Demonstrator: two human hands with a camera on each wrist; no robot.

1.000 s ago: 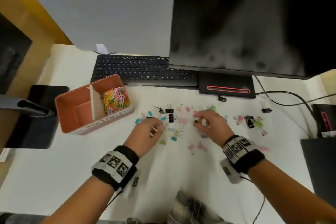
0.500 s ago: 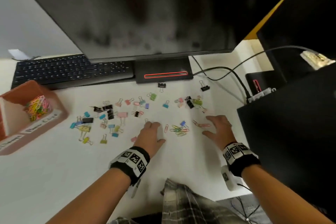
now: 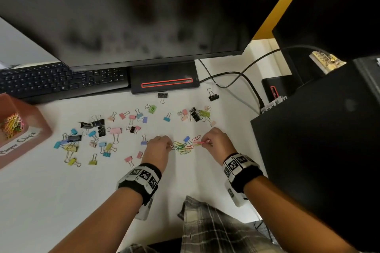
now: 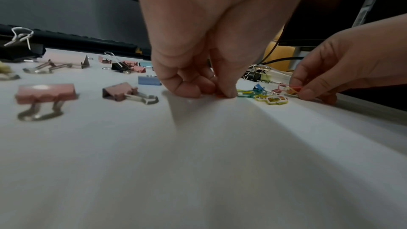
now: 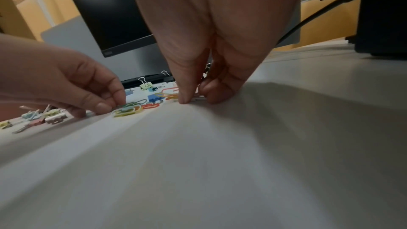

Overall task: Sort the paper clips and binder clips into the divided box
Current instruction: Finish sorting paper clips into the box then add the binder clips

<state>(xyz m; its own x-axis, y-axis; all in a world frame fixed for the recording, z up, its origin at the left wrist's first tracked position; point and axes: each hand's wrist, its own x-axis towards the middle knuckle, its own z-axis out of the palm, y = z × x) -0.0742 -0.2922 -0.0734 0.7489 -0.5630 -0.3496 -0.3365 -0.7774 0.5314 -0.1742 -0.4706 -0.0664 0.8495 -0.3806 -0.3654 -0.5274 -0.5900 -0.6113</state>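
Note:
A small heap of coloured paper clips point(image 3: 183, 147) lies on the white desk between my hands. My left hand point(image 3: 169, 146) pinches an orange paper clip point(image 4: 220, 95) at the heap's left end, fingertips down on the desk. My right hand point(image 3: 206, 142) pinches a pink paper clip point(image 3: 202, 142) at the heap's right end, thumb and fingers curled round it point(image 5: 193, 99). Several coloured and black binder clips point(image 3: 115, 130) are scattered to the left and behind. The pink divided box point(image 3: 41, 129) stands at the far left, with paper clips point(image 3: 12, 125) in its near compartment.
A monitor stand point(image 3: 164, 80) and a black keyboard point(image 3: 61, 80) run along the back. A black case point(image 3: 318, 150) crowds the right side, with cables point(image 3: 246, 80) beside it. A blue binder clip point(image 3: 187, 139) sits at the heap's far edge.
Half a second ago both hands lay spread on the desk either side of the heap. They have closed in on it and now pinch clips. The head view has swung right.

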